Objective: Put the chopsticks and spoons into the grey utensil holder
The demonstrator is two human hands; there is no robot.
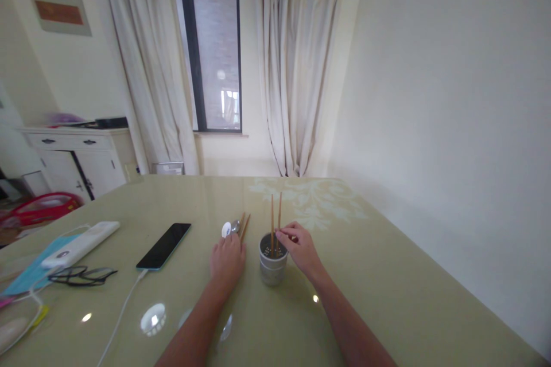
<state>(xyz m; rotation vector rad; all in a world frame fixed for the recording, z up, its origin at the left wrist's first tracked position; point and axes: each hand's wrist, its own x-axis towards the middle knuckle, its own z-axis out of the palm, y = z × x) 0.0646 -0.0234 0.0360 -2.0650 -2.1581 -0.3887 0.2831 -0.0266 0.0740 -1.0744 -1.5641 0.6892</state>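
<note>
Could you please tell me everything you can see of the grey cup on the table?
The grey cup is roughly cylindrical, with a pale rim; its material is unclear. Pale dots, perhaps holes, show in its dark interior. It stands upright on the table between the left hand and the right hand, which pinches one of two chopsticks standing in it.

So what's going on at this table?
A person is handling utensils. The right hand seems to be pinching one of two upright chopsticks in a gray utensil holder. The left hand is by a metal spoon and more chopsticks lying on the table beside the holder.
</note>
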